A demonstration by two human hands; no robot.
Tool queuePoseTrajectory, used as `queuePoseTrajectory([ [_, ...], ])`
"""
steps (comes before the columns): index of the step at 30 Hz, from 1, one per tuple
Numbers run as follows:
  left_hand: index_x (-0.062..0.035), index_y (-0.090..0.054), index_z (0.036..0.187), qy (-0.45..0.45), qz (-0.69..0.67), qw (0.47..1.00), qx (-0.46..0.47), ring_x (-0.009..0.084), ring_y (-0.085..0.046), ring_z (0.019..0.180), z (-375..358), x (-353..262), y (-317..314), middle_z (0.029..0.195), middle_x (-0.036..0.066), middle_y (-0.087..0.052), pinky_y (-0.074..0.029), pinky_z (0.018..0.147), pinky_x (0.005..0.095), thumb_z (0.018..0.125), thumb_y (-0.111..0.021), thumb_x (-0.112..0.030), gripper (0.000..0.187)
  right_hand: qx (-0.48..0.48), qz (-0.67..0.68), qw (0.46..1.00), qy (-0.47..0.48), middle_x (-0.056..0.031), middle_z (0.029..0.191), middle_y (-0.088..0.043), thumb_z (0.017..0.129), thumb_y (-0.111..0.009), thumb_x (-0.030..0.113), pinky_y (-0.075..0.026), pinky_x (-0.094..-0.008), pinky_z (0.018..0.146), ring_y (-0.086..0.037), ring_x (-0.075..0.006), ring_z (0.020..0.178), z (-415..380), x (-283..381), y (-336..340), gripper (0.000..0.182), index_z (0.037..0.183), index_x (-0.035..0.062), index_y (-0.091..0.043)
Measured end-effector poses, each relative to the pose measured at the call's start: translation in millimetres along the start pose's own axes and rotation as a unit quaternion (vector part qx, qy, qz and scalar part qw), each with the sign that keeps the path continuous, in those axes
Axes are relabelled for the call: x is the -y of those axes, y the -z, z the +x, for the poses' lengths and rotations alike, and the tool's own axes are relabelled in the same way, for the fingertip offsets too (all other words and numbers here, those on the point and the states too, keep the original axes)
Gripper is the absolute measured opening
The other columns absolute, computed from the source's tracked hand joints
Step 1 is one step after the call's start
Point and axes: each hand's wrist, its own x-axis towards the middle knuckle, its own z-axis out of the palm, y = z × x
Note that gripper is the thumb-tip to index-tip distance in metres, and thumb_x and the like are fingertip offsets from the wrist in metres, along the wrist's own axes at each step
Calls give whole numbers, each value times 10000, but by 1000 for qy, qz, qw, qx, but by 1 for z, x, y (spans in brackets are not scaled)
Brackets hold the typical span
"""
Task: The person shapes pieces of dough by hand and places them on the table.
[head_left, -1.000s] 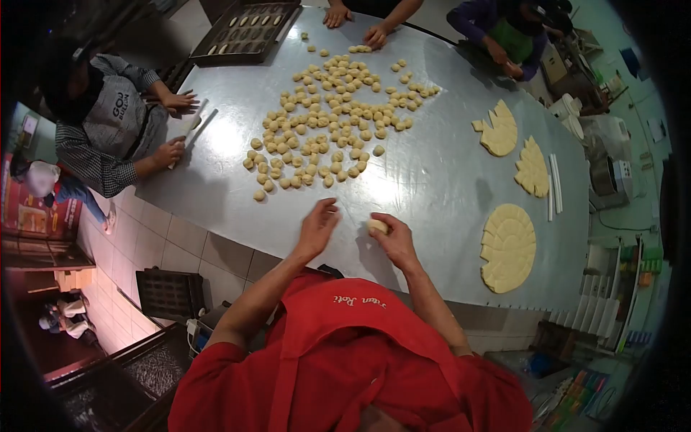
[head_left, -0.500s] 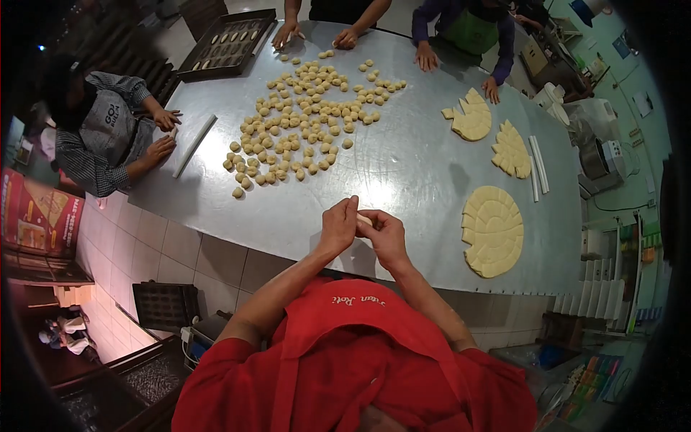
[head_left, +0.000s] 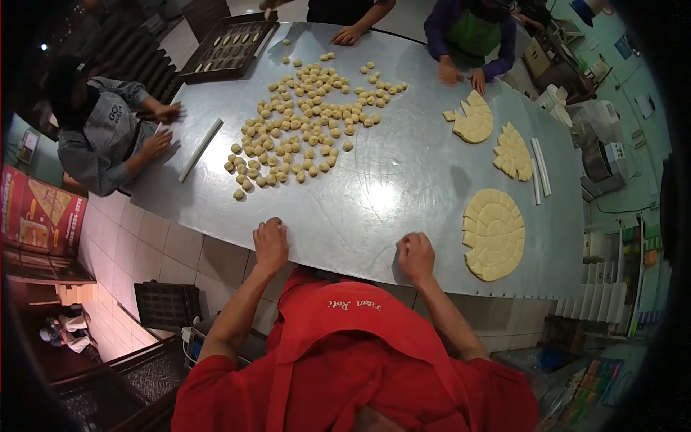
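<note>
My left hand (head_left: 271,246) is at the near edge of the metal table (head_left: 345,237), its fingers curled together. Farther right, my right hand (head_left: 416,256) is also closed, its fingers bent down over the tabletop. Whatever either hand may hold is hidden under the fingers. Beyond my left hand lie many small dough balls (head_left: 295,122), spread in a loose group. A round, flat dough sheet (head_left: 494,234), scored into pieces, lies to the right of my right hand.
Two partly divided dough sheets (head_left: 473,119) (head_left: 512,151) and pale rods (head_left: 540,169) lie at the right. Another rod (head_left: 200,150) is at the left, near a co-worker (head_left: 104,129). A tray (head_left: 229,47) stands at the back left. More co-workers stand across the table.
My hands have parted, left hand to the left and right hand to the right; the dough piece between them no longer shows. A co-worker's hand at the back has moved toward the tray.
</note>
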Motion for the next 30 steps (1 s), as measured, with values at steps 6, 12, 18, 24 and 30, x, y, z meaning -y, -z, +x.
queuePoseTrajectory([
  [6, -43, -643, 1236, -283, -120, 945, 114, 346, -625, 1075, 35, -85, -37, 1122, 149, -637, -487, 925, 467, 960, -602, -75, 281, 94, 34, 961, 257, -158, 846, -598, 827, -664, 57, -491, -495, 783, -605, -368, 829, 17, 46, -78, 111, 927, 69, -617],
  [12, -81, -700, 1140, -263, -88, 961, 17, 341, -629, 915, 90, -24, -24, 942, 126, -633, -498, 839, 457, 863, -667, -30, 283, 3, -122, 981, 152, -169, 945, -666, 820, -685, 70, -531, -489, 830, -644, -386, 877, 73, -15, -60, 200, 1020, 71, -669],
  [18, -63, -700, 1290, -93, -268, 957, 63, 352, -681, 1031, 19, 11, 10, 1082, 145, -716, -552, 914, 464, 852, -772, -60, 444, 11, -83, 996, 26, -203, 1039, -666, 940, -696, 115, -555, -504, 822, -668, -409, 902, 10, 27, -50, 204, 1123, 27, -679],
  [24, -38, -669, 1328, 37, -151, 974, -165, 390, -631, 1147, 63, 61, 38, 1178, 178, -682, -518, 1002, 466, 860, -828, -127, 502, 262, 137, 954, 42, -246, 1265, -614, 911, -822, 236, -575, -478, 951, -675, -433, 1108, 61, 153, -139, 653, 1480, 56, -556],
  [30, -9, -712, 1230, 81, -128, 988, 11, 351, -688, 1049, 117, 133, 69, 1106, 171, -699, -548, 933, 446, 885, -825, -157, 392, 431, 52, 888, 149, -209, 1138, -697, 884, -756, 184, -549, -500, 974, -667, -434, 1086, 137, 194, -198, 301, 1152, 48, -743],
])
